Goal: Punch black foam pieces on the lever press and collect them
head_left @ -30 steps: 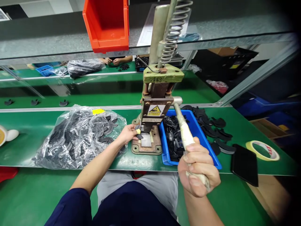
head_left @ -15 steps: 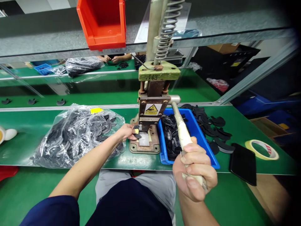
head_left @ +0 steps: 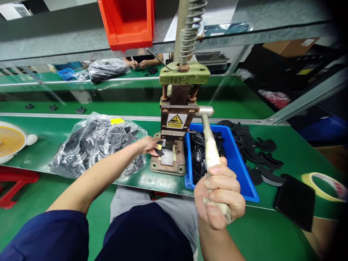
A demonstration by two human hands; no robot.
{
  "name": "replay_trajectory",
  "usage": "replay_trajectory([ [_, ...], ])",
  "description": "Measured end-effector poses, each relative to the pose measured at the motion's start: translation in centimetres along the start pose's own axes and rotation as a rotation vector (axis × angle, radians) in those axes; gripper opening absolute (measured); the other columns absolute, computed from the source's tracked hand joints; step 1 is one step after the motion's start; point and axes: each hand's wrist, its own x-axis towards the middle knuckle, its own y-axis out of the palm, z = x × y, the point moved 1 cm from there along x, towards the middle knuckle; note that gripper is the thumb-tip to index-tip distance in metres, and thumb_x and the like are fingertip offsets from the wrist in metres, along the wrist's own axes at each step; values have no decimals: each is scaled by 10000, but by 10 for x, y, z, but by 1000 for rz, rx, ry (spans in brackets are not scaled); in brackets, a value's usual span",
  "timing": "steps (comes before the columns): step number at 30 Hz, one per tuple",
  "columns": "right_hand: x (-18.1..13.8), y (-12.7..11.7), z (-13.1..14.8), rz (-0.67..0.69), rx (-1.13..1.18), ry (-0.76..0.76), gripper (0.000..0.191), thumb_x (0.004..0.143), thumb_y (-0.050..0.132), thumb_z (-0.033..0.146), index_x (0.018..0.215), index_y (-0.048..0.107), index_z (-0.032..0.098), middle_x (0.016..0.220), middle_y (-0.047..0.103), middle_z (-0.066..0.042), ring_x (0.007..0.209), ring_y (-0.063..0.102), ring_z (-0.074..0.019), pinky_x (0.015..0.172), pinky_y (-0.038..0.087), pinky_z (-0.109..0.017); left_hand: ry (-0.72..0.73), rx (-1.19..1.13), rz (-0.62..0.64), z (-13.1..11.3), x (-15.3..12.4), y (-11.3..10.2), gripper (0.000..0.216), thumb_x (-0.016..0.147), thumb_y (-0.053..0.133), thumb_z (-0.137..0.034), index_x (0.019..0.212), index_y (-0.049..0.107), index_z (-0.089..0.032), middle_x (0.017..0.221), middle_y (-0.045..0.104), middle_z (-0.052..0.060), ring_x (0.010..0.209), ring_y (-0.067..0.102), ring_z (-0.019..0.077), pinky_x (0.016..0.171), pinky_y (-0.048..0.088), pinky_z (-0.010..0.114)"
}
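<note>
My left hand (head_left: pixel 149 145) pinches a black curved piece (head_left: pixel 160 152) with a yellow tab on it, at the left side of the press base. My right hand (head_left: pixel 220 194) is wrapped around the taped lever handle (head_left: pixel 212 152) of the hand press (head_left: pixel 178 103). Under the press head lies a pale plate (head_left: pixel 166 158) on the metal base (head_left: pixel 179 159). The head hides part of the tool above that plate. Left of the press lies a clear plastic bag (head_left: pixel 92 146) full of similar dark curved pieces. To its right stands a blue tray (head_left: pixel 239 170) holding small black parts.
Loose curved pieces (head_left: pixel 248 145), a black flat object (head_left: pixel 295 201) and a tape roll (head_left: pixel 323 186) lie at the right. An orange bin (head_left: pixel 130 36) sits on the shelf overhead. Across the bench, a co-worker's hands (head_left: pixel 138 64) handle small parts. A white-rimmed round object (head_left: pixel 13 141) stands far left.
The view has turned a little, showing more of the left bench. Both hands keep their grips; the left hand with the curved piece has shifted slightly away from me.
</note>
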Motion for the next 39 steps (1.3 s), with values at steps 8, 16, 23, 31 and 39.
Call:
replay_trajectory([
  [8, 1, 1, -6, -9, 8, -70, 211, 736, 558, 310, 607, 417, 221, 616, 471, 32, 715, 542, -164, 939, 478, -515, 54, 126, -5, -6, -7, -3, 234, 706, 739, -18, 632, 552, -136, 419, 455, -69, 405, 576, 124, 477, 545, 207],
  [16, 2, 3, -3, -17, -11, -72, 146, 681, 564, 253, 600, 448, 220, 626, 538, 22, 708, 551, -172, 920, 483, -501, 121, 22, 112, 6, -9, -8, 107, 780, 714, -57, 868, 666, -94, 546, 591, -41, 452, 617, 92, 516, 573, 178],
  [23, 4, 6, 1, -22, -46, -40, 164, 681, 560, 262, 582, 435, 223, 591, 494, 31, 714, 530, -179, 943, 458, -533, 98, -45, 175, 11, 1, -10, 142, 762, 760, -61, 775, 622, -94, 576, 616, -8, 461, 648, 124, 489, 580, 206],
  [31, 3, 5, -3, -25, -40, -68, 148, 663, 548, 241, 580, 427, 222, 591, 487, 26, 711, 537, -175, 931, 471, -512, 95, -34, 253, 8, 6, -15, 177, 765, 773, -70, 730, 601, -99, 542, 608, -5, 454, 641, 124, 504, 582, 214],
  [39, 5, 1, -7, -13, -52, -120, 175, 638, 551, 267, 546, 410, 220, 576, 524, 13, 617, 544, -173, 844, 490, -465, 81, -4, 231, 26, 7, -37, 183, 846, 723, -216, 758, 597, -117, 647, 683, 51, 535, 685, 140, 543, 566, 219],
])
